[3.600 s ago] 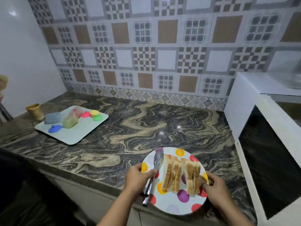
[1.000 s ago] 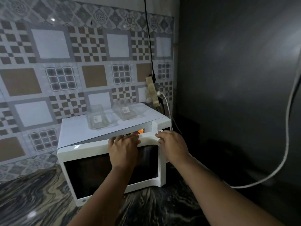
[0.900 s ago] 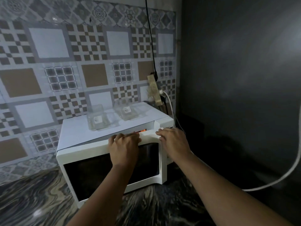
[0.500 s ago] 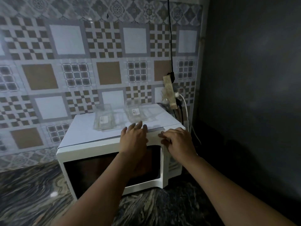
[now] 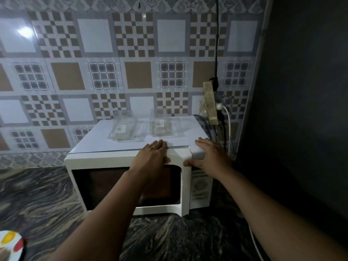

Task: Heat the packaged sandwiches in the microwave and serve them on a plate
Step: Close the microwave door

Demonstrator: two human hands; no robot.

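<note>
A white microwave (image 5: pixel 105 161) stands on the dark marbled counter with its door against the body. My left hand (image 5: pixel 153 154) lies flat on the door's top edge, fingers straight. My right hand (image 5: pixel 209 157) rests on the top right corner above the control panel (image 5: pixel 200 187), thumb against the door's edge. Two clear plastic sandwich packages, one on the left (image 5: pixel 123 129) and one on the right (image 5: pixel 162 126), lie on the microwave's roof; both look empty. The rim of the polka-dot plate (image 5: pixel 9 243) shows at the bottom left corner.
A power strip (image 5: pixel 211 102) with plugs and cables hangs on the tiled wall behind the microwave's right side. A dark wall (image 5: pixel 301 110) closes off the right. A white cable (image 5: pixel 255 243) runs along the counter at the lower right.
The microwave door has swung from ajar, with the inside light showing, to closed under both hands. Earlier I held the plate of sandwiches and tongs; my view has since turned to the microwave.
</note>
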